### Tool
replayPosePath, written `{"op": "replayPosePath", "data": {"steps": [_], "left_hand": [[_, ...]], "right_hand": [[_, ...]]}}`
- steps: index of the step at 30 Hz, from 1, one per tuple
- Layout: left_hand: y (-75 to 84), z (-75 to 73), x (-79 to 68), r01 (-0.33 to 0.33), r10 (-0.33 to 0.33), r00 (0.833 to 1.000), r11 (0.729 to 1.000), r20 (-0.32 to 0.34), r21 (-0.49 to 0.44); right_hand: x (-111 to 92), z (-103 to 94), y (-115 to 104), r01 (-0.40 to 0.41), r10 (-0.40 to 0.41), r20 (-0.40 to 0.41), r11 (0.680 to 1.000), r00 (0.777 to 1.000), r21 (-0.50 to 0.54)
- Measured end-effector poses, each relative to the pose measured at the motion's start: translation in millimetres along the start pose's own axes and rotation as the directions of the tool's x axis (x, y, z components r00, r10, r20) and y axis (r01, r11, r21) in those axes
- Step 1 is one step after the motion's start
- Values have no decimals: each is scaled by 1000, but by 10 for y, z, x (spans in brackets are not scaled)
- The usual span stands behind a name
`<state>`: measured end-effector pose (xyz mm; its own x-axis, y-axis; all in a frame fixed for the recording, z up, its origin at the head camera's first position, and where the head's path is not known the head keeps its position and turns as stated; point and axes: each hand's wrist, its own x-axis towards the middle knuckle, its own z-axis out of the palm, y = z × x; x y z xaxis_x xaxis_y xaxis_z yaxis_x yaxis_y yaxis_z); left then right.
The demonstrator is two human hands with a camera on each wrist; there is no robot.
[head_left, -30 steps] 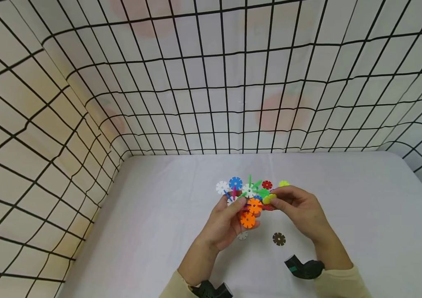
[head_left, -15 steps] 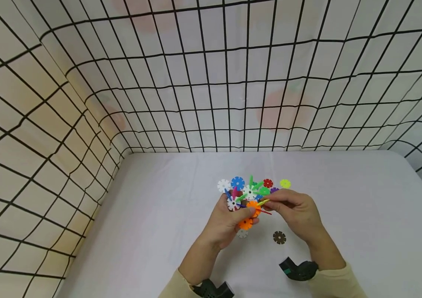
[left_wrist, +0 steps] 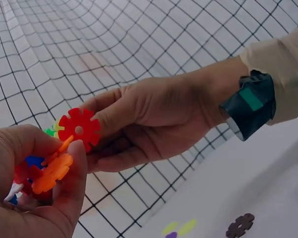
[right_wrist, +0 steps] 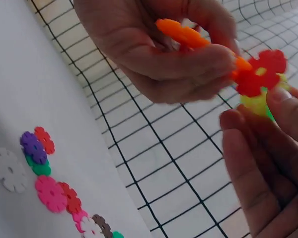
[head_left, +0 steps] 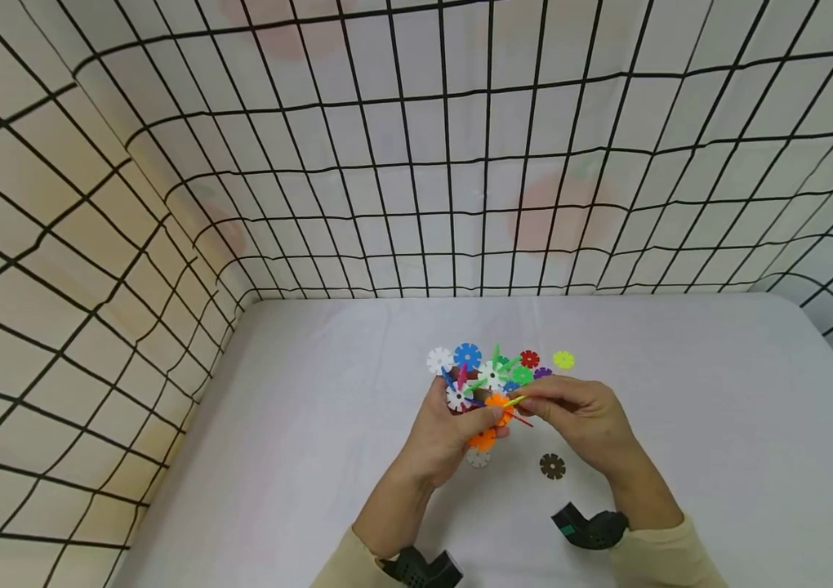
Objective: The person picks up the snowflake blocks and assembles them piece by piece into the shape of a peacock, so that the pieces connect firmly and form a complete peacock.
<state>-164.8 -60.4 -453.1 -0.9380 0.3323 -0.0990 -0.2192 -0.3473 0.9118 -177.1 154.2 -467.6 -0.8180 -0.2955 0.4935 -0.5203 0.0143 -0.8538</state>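
Observation:
In the head view my left hand [head_left: 442, 437] grips a cluster of interlocking notched plastic discs, with an orange disc [head_left: 497, 403] by its thumb and a white disc [head_left: 456, 403] above. My right hand [head_left: 581, 420] pinches a yellow disc [head_left: 515, 401], seen nearly edge-on, at the cluster's right side. The left wrist view shows a red disc [left_wrist: 69, 126] face-on between the hands, with another orange disc [left_wrist: 53, 173] between left thumb and fingers. From the right wrist, the yellow disc [right_wrist: 253, 103] peeks out behind the red one, close to the right fingertips. Fingers hide much of the cluster.
Loose discs lie on the white table [head_left: 299, 441]: blue [head_left: 467, 356], red [head_left: 529, 358] and yellow-green [head_left: 563, 359] ones behind the hands, a brown disc [head_left: 552, 466] nearer. Black wire mesh [head_left: 446, 163] stands along the back and sides.
My right hand has moved slightly left, and the yellow disc has turned from face-on to nearly edge-on against the cluster. The left thumb has shifted right over the orange disc.

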Motion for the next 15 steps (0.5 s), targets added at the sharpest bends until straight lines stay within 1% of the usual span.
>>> {"op": "replayPosePath", "data": {"steps": [1, 2, 3, 4, 5, 6, 8, 9, 10, 11, 13, 14, 15], "left_hand": [[9, -4, 5, -7, 7, 1000, 1000, -25, 15], [20, -8, 7, -16, 18, 998, 999, -55, 28], [32, -11, 9, -21, 24, 996, 999, -87, 36], [42, -17, 9, -21, 26, 992, 999, -122, 39], [49, -23, 10, -19, 24, 988, 999, -151, 32], [56, -26, 9, -20, 23, 985, 1000, -171, 17], [55, -35, 0, -19, 16, 983, 1000, -185, -13], [52, -37, -4, -12, 6, 983, 1000, -185, -29], [47, -38, -8, -7, -1, 984, 999, -179, -42], [44, -37, -12, -3, -6, 985, 999, -170, -54], [41, -33, -19, 3, -14, 987, 997, -160, -73], [40, -32, -20, 5, -18, 987, 997, -162, -81], [41, -32, -20, 2, -17, 986, 996, -164, -93]], "right_hand": [[1, -20, 8, -28, 27, -11, 999, 1000, -20], [-1, -39, 20, -86, 84, -34, 994, 996, -62], [-4, -52, 50, -151, 145, -68, 983, 987, -103], [-9, -54, 94, -230, 214, -109, 958, 971, -171], [-15, -50, 152, -308, 279, -143, 918, 949, -252], [-23, -32, 223, -380, 339, -175, 861, 924, -338], [-41, 30, 376, -479, 442, -200, 722, 874, -500], [-50, 68, 452, -492, 468, -203, 658, 860, -570], [-61, 109, 517, -494, 485, -204, 600, 850, -630], [-71, 143, 573, -485, 490, -201, 565, 848, -668], [-83, 197, 643, -475, 489, -205, 527, 848, -705], [-86, 213, 659, -475, 483, -215, 519, 849, -710], [-86, 222, 664, -486, 479, -227, 530, 848, -695]]}}
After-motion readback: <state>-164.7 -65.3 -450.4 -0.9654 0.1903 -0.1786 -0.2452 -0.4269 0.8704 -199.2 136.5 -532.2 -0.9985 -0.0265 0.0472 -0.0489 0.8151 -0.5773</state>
